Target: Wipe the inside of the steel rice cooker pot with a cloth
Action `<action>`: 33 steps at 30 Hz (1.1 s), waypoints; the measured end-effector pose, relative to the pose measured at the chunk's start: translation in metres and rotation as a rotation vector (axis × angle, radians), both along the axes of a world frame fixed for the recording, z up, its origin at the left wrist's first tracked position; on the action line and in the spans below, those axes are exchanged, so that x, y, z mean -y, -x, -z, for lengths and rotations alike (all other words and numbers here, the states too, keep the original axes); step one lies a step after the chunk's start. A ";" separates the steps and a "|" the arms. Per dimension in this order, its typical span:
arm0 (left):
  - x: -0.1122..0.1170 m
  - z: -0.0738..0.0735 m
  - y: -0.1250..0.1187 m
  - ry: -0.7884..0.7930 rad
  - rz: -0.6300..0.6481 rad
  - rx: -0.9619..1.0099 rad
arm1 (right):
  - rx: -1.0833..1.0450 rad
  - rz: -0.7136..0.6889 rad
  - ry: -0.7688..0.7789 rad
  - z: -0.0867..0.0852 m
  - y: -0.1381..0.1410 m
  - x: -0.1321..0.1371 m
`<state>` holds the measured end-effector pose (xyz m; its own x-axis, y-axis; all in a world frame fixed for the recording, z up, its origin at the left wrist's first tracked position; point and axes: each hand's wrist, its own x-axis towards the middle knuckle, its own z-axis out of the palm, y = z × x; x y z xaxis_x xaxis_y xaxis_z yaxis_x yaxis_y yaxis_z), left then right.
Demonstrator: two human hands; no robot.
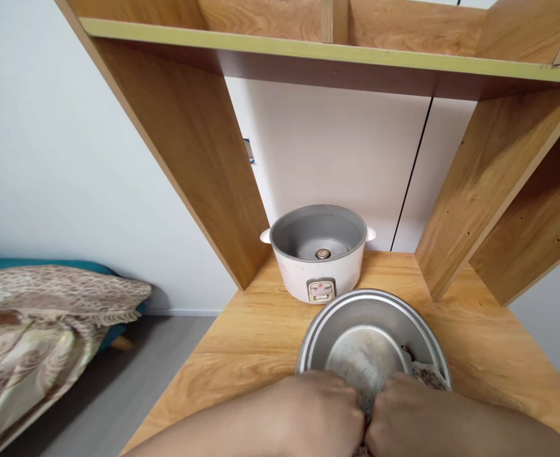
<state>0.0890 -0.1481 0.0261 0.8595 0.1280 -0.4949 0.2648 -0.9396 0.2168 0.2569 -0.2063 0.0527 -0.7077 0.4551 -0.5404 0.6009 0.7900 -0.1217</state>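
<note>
left hand and right hand close together over silvery inner pot

bent at the wrists, backs up, meeting or all but meeting above the near part of the pot and hiding its near rim. fingers folded down out of sight; cannot tell whether clamped on anything. between them, a scrap of brown, perhaps more of the patterned cloth lying against the pot's right inner side, just past the right hand.

as for the pot: set on the wooden counter, mouth up, stained across the bottom, just in front of the open white rice cooker body. cannot tell whether touching it.

probably in the middle of wiping out the pot, perhaps at the point of wringing or refolding the cloth. needed next, most likely: a steadying hold on the rim with one hand, a flat, even press of cloth around the inside with the other. worth guarding against a skid on the smooth counter. only later, by the same guess, lowering the pot level into the cooker body, over the centre button.
</note>
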 end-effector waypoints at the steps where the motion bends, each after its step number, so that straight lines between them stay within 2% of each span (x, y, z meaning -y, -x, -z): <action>1: 0.000 0.000 0.000 -0.004 -0.003 0.002 | 0.006 0.003 0.004 -0.003 0.001 0.000; 5: 0.000 0.004 0.001 0.010 -0.009 0.054 | 0.026 0.038 0.025 -0.013 0.003 0.001; 8: 0.000 0.004 0.001 0.001 -0.001 0.060 | 0.039 0.058 0.046 -0.014 0.003 0.001; 18: 0.002 -0.015 -0.005 0.014 0.011 -0.025 | 0.004 0.050 0.041 -0.010 -0.001 0.000; 21: 0.002 -0.015 -0.004 0.010 0.013 -0.022 | -0.004 0.059 0.052 -0.008 -0.001 0.000; 27: 0.000 -0.005 -0.003 0.035 0.023 -0.039 | 0.034 0.179 0.126 0.002 -0.003 0.000; 33: -0.001 -0.007 -0.004 0.026 0.018 -0.016 | 0.004 0.129 0.124 0.010 -0.004 0.002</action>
